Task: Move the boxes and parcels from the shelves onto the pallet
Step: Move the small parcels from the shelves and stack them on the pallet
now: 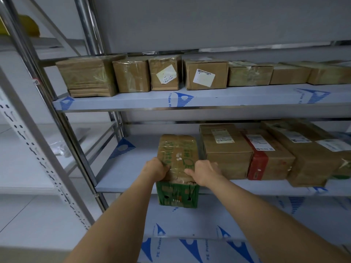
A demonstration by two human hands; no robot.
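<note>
Head camera puts us right at the racking, and we've got both hands on a green-printed box [177, 158] at the left end of the middle shelf [133, 168]. Our left hand [156, 168] wraps its near left corner, our right hand [204, 172] clamps the near right side, thumb across the taped top. The box's front end juts past the shelf lip, so we'd call this one half drawn out, not yet carried clear.

And there's plenty left! Beside it on the same shelf sit a tall brown box [226, 149], a red-taped box [266, 154] and a long labelled box [307, 149], packed side by side. Up on the upper shelf [228, 95] a full row of cartons [190, 74] waits untouched. We can't see the pallet from here, so what's already landed there we can't tell.
</note>
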